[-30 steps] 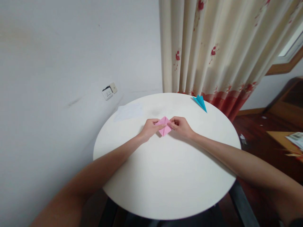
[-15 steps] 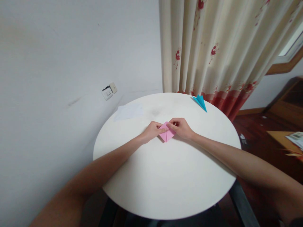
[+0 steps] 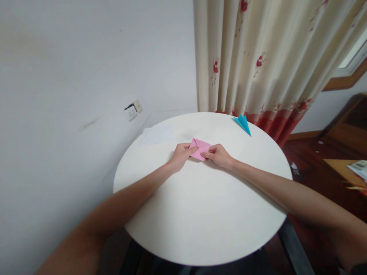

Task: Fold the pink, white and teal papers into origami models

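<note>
A small folded square of pink paper (image 3: pixel 200 146) is held between my two hands, over the middle of the round white table (image 3: pixel 197 217). My left hand (image 3: pixel 182 153) pinches its left side, thumb on top and fingers beneath. At the lower right corner my right hand (image 3: pixel 219 155) grips it the same way, with the thumb over the edge. Crease lines show on the paper's upper face. The fingertips under the paper are hidden.
A blue paper plane (image 3: pixel 243 124) lies at the table's back right edge. White sheets (image 3: pixel 157 135) rest at the back left. Behind stand a wall with a socket (image 3: pixel 130 113) and a long curtain (image 3: pixel 258 68). A wooden surface with papers (image 3: pixel 358 168) is at the right.
The pink paper has turned from a corner-down diamond to a tilted square and shifted slightly away from me. My right hand has moved from its upper right edge to its lower right corner.
</note>
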The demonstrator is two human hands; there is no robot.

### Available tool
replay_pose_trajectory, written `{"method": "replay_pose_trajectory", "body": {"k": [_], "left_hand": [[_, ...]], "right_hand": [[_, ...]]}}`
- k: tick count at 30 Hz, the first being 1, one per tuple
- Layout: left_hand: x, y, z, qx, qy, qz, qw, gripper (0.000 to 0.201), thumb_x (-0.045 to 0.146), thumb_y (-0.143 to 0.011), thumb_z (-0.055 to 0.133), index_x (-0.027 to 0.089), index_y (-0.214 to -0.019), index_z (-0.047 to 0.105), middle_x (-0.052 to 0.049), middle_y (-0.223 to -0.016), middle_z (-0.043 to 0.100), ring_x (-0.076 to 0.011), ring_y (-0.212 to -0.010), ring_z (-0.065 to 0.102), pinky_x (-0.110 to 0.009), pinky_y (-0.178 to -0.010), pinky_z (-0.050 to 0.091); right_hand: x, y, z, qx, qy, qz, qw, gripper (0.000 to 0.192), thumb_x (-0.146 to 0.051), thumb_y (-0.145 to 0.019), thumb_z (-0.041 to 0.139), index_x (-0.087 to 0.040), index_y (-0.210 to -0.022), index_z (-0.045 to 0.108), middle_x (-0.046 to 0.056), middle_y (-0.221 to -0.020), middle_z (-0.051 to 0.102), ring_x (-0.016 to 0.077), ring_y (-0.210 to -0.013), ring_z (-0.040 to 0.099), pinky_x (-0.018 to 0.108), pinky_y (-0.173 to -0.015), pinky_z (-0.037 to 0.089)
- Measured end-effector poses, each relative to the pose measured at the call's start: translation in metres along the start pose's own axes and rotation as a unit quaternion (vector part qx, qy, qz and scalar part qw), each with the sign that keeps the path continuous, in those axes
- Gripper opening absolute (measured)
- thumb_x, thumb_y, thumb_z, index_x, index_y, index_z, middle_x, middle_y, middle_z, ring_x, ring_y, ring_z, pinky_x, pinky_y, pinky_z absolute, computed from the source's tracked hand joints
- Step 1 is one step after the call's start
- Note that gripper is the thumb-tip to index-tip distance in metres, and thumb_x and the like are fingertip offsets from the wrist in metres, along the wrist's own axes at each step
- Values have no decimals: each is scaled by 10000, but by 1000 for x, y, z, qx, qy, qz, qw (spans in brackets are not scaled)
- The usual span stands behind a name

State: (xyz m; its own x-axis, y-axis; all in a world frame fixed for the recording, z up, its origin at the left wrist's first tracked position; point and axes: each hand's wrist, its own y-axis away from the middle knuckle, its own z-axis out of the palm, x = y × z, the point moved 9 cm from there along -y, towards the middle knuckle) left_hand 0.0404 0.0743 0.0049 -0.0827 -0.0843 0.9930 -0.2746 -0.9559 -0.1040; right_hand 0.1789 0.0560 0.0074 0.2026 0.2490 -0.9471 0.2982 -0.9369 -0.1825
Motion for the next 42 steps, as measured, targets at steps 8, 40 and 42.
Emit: {"method": "replay_pose_trajectory", "body": {"k": [8, 40, 42], "left_hand": [[4, 1, -2, 13, -15, 13, 1000, 505, 563, -675, 817, 99, -869, 773, -82, -772, 738, -167, -651, 634, -275, -608, 477], [8, -4, -7, 26, 9, 37, 999, 401, 485, -749, 763, 122, -918, 781, -63, -786, 715, -159, -694, 601, -272, -661, 459], [6, -3, -2, 1, -5, 35, 999, 406, 487, -760, 757, 125, -941, 784, -78, -833, 734, -171, -730, 623, -278, -682, 467]], "right_hand": [[1, 0, 9, -45, 9, -33, 998, 383, -475, -774, 661, -145, -587, 608, -17, -547, 540, 91, -513, 418, 238, -495, 296], [-6, -1, -4, 45, -31, -41, 998, 382, -512, -789, 616, -147, -681, 641, -6, -617, 572, 119, -582, 456, 249, -544, 341], [-7, -1, -11, 79, -37, -49, 995, 345, -480, -767, 642, -146, -682, 647, 3, -636, 592, 127, -600, 475, 258, -565, 365]]}}
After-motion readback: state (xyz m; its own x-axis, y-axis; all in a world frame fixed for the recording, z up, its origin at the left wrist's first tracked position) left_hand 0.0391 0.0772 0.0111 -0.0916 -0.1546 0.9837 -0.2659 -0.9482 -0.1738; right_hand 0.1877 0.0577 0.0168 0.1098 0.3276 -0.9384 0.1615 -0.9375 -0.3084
